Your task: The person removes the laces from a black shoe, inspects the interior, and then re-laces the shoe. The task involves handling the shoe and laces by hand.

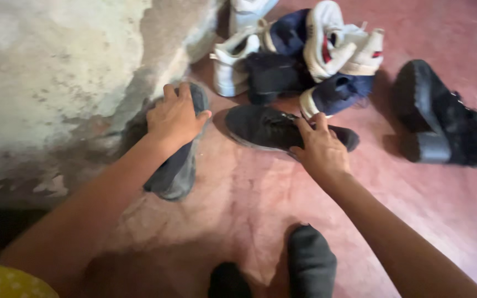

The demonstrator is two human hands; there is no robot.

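Note:
My left hand (175, 117) lies on top of a dark grey shoe (179, 165) that stands against the rough wall, fingers curled over its upper end. My right hand (320, 146) rests on a black lace-up shoe (266, 128) lying flat on the reddish floor, fingers spread over its laces and toe end. Whether either hand has a firm hold is not clear.
A heap of white, navy and black shoes (305, 49) lies at the top centre. A black fur-trimmed heeled boot (443, 116) lies on its side at the right. The stained plaster wall (56, 83) fills the left. Two sock-covered feet (310, 265) show at the bottom.

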